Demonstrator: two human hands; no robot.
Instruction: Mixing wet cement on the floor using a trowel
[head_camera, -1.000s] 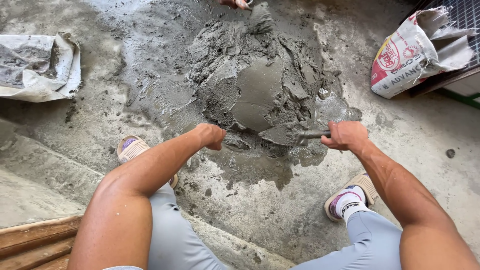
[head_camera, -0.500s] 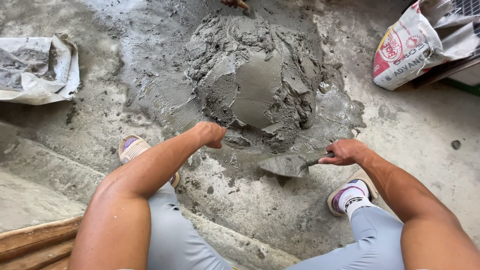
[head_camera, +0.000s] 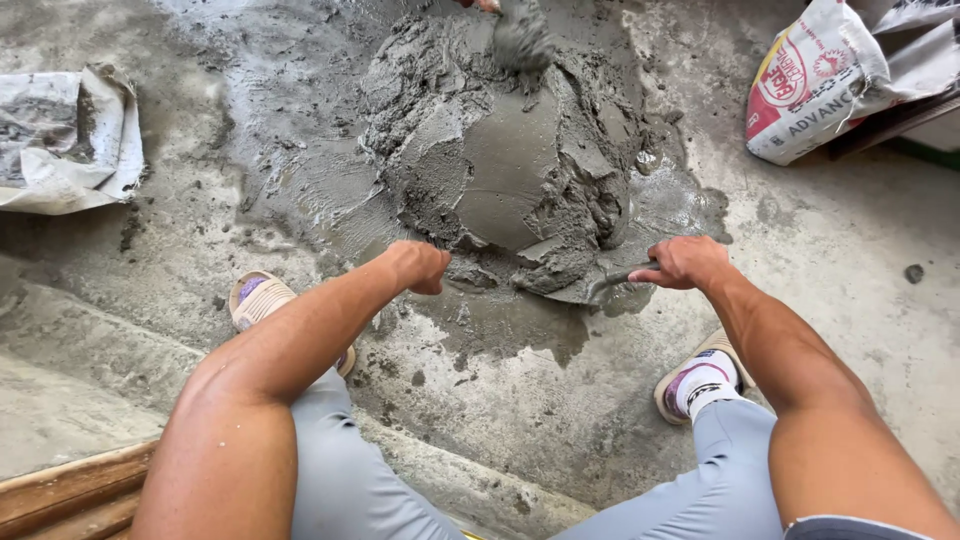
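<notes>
A mound of wet grey mortar (head_camera: 510, 170) lies on the concrete floor in front of me. My right hand (head_camera: 685, 262) grips the handle of a trowel (head_camera: 610, 285), whose blade is pushed into the lower right edge of the mound. My left hand (head_camera: 420, 265) is curled into a fist with nothing in it, hovering at the lower left edge of the mound. At the top of the view another person's hand (head_camera: 480, 5) holds a second trowel (head_camera: 520, 40) over the far side of the mortar.
A crumpled empty cement sack (head_camera: 60, 140) lies at the left. A full printed sack (head_camera: 830, 80) leans at the upper right. My feet in sandals (head_camera: 262, 300) (head_camera: 700, 385) flank the wet patch. Wooden boards (head_camera: 70, 495) sit at the lower left.
My right hand pulled the trowel back out of the mound, then pushed its blade in again under the lower right edge. The left fist barely moved.
</notes>
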